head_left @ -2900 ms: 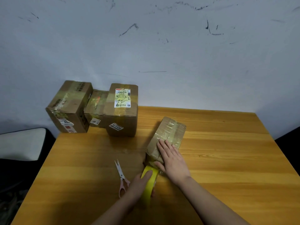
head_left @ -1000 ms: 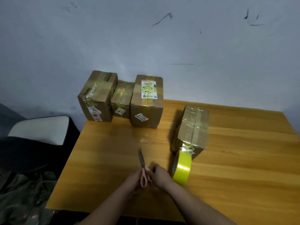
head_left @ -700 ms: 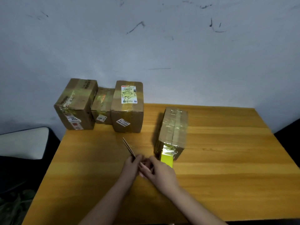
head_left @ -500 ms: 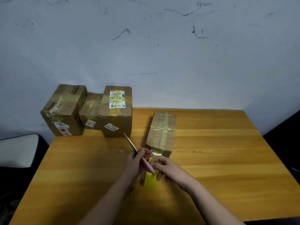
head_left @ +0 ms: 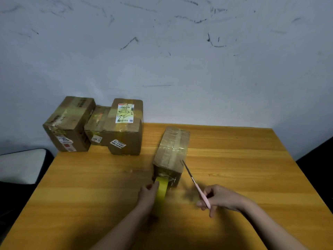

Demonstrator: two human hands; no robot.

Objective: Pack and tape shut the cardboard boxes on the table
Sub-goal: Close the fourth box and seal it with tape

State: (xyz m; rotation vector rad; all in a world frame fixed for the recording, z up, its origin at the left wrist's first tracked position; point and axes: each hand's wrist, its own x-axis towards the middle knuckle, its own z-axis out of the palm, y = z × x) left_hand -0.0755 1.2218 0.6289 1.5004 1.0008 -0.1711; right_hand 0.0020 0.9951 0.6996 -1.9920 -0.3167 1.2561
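1. Gripping now in right hand: pink scissors, passed over from left
2. Clasping yellow tape roll: left hand, against taped box mid-table
3. Cutting the strip likely next

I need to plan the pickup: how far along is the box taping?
Three boxes by the wall look taped shut. In hand: the fourth box has tape along its top; the left hand holds the yellow tape roll against its end, the right hand holds scissors. Left: cutting the tape.
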